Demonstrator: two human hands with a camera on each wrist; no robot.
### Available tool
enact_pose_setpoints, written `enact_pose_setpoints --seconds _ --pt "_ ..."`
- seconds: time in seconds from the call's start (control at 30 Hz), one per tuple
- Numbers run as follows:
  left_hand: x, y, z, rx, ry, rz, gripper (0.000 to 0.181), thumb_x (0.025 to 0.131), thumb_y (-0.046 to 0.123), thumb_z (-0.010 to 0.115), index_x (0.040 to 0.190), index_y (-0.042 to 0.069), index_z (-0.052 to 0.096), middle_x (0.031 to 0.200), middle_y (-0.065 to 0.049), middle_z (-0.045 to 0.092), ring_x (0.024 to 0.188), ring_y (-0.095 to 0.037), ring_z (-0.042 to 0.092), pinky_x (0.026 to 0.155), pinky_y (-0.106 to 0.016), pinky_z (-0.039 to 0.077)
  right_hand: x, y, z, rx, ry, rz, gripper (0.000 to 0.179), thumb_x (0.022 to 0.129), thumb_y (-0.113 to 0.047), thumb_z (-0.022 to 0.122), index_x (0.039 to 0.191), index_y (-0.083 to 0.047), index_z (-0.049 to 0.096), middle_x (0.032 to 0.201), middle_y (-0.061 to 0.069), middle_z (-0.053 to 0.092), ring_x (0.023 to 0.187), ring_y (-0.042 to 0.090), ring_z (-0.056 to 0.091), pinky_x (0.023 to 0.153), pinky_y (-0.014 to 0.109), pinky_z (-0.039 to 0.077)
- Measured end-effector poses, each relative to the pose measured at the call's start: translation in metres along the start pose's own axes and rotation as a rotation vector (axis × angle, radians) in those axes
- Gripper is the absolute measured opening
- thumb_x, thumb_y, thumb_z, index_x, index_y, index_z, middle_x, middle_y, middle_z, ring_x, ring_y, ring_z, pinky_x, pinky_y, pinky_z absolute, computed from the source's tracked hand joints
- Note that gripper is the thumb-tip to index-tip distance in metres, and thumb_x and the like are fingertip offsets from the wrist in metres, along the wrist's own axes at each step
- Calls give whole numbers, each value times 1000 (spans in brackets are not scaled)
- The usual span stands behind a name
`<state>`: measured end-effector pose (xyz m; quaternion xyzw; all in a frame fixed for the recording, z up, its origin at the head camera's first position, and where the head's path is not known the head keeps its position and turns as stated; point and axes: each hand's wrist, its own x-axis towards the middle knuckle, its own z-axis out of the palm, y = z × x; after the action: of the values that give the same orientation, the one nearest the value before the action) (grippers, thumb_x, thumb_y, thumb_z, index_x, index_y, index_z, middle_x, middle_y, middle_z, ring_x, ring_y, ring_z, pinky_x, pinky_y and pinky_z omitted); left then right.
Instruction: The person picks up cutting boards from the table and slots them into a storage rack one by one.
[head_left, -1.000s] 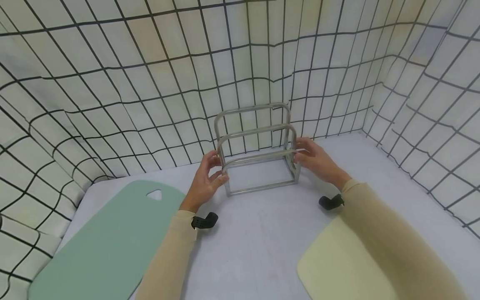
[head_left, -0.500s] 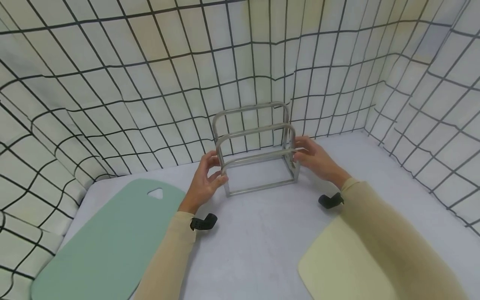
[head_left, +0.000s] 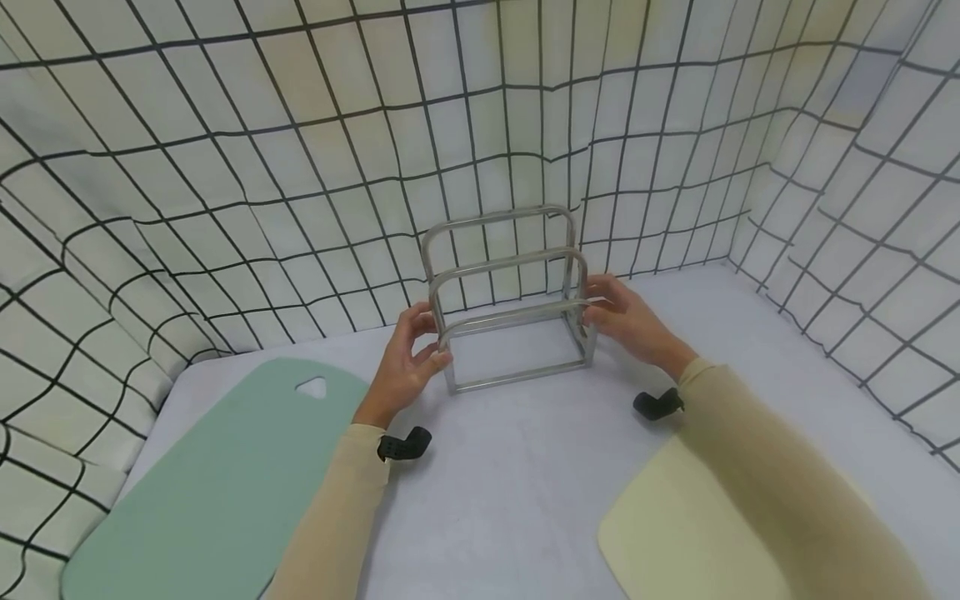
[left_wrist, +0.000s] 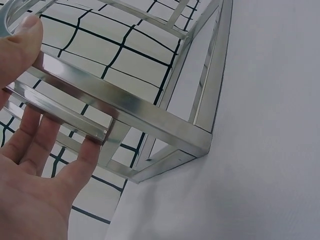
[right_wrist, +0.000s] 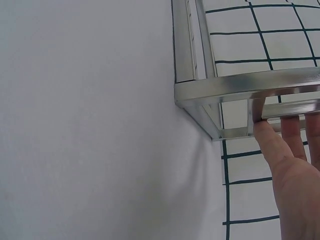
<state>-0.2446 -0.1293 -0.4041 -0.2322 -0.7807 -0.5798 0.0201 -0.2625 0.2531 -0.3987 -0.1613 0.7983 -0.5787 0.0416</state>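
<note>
A silver metal rack (head_left: pixel 517 316) with three rounded hoops stands upright on the white cloth, hoops rising toward the back. My left hand (head_left: pixel 403 367) grips its left side; in the left wrist view the thumb lies by the front upright (left_wrist: pixel 115 97) and the fingers curl against the bar behind. On the opposite side my right hand (head_left: pixel 633 323) holds the rack, thumb near the front hoop. Fingertips of the right hand (right_wrist: pixel 297 185) press a rear bar in the right wrist view, where its thumb is out of sight. Nothing stands between the hoops.
To the left lies a green cutting board (head_left: pixel 217 475) with a triangular handle hole. A pale yellow board (head_left: pixel 682 525) lies at the front right, partly under the right forearm. Grid-patterned cloth (head_left: pixel 337 183) rises behind the rack and along both sides.
Both hands and the rack between them have shifted very slightly to the left over the last half second. The grip looks the same, and both boards lie still.
</note>
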Motion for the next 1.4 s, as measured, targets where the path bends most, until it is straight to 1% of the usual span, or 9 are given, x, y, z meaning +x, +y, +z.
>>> enact_pose_setpoints --seconds 0.17,0.33,0.57,0.77,0.87,1.0,1.2,1.4 --pt "0 -3 0 -32 -1 2 75 94 -2 67 157 14 29 149 -21 44 142 -35 42 123 -61 35 1 2 1 6 4 7 54 103 -22 60 152 -15 38 155 14 46 140 38 52 117 63 41" --pt "0 -4 0 -49 0 12 74 94 -3 66 156 13 30 150 -23 43 143 -33 41 124 -62 32 0 1 2 20 -4 14 57 101 -25 62 151 -15 38 155 13 46 144 36 49 118 64 41" --pt "0 -5 1 -63 2 24 72 94 -4 65 156 10 30 149 -26 42 142 -32 40 124 -62 31 -1 -2 2 20 -11 10 57 102 -23 62 152 -12 36 155 15 45 145 37 48 119 65 40" --pt "-1 -7 1 -85 5 34 73 93 -6 65 156 8 30 149 -28 41 141 -32 40 124 -61 32 -2 -4 2 11 -14 10 56 102 -21 62 151 -11 36 154 16 45 144 39 48 119 64 40" --pt "0 -6 2 -79 7 33 73 93 -4 65 156 9 30 150 -28 41 142 -34 40 123 -62 33 -2 -3 1 2 -14 6 56 101 -20 61 151 -11 37 154 17 45 145 40 48 118 64 40" --pt "0 -4 0 -76 11 24 72 93 -4 65 156 9 31 148 -23 43 141 -34 41 123 -63 33 0 -3 1 -3 -13 1 56 102 -20 61 152 -12 37 154 17 45 145 40 47 118 65 40" --pt "-1 0 -3 -75 23 25 72 93 -5 65 155 9 32 147 -24 45 141 -34 42 123 -62 33 3 -5 2 15 -15 4 55 102 -21 61 151 -10 38 154 17 45 144 38 49 119 60 42" --pt "-2 -1 -6 -71 28 24 73 93 -7 65 155 7 32 148 -24 44 141 -35 42 123 -64 33 5 -8 6 32 -22 20 55 102 -16 60 151 -7 36 156 20 43 144 41 48 119 61 41"
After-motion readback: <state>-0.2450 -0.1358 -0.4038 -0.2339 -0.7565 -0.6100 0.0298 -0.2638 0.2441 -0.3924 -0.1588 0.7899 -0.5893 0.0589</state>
